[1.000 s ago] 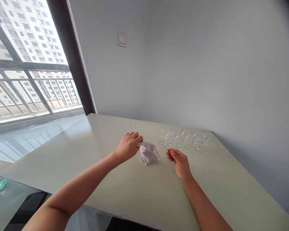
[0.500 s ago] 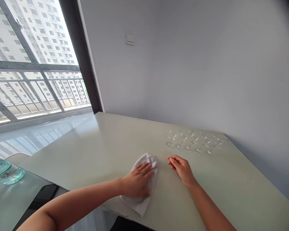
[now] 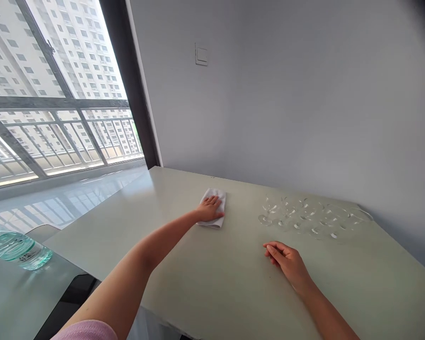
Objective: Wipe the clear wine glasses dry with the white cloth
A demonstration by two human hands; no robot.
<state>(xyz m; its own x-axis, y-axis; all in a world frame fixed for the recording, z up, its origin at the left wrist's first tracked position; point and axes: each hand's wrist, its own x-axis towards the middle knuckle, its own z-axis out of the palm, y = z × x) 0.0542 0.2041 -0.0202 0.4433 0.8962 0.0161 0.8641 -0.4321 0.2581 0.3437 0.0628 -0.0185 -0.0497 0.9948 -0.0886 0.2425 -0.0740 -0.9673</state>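
Note:
My left hand (image 3: 210, 208) lies flat on a white cloth (image 3: 216, 223), arm stretched toward the far side of the pale glass-like tabletop (image 3: 184, 274). Its fingers are straight and slightly apart, pressing the cloth down without wrapping round it. My right hand (image 3: 286, 263) is nearer to me on the right, resting on or just over the surface. Its fingers are curled in with the thumb against them, and nothing shows in them. Beyond it, several clear stemmed glasses (image 3: 306, 210) stand grouped near the back right edge.
A grey wall (image 3: 297, 104) with a light switch (image 3: 201, 55) borders the table's far side. On the lower left, a large clear bottle (image 3: 19, 248) lies on another glass surface beside a black strip (image 3: 69, 300). A window with a railing (image 3: 102, 137) is at left.
My left hand has slid the cloth away from me toward the wall, the arm now extended. The view has shifted slightly left; my right hand keeps its curled pose.

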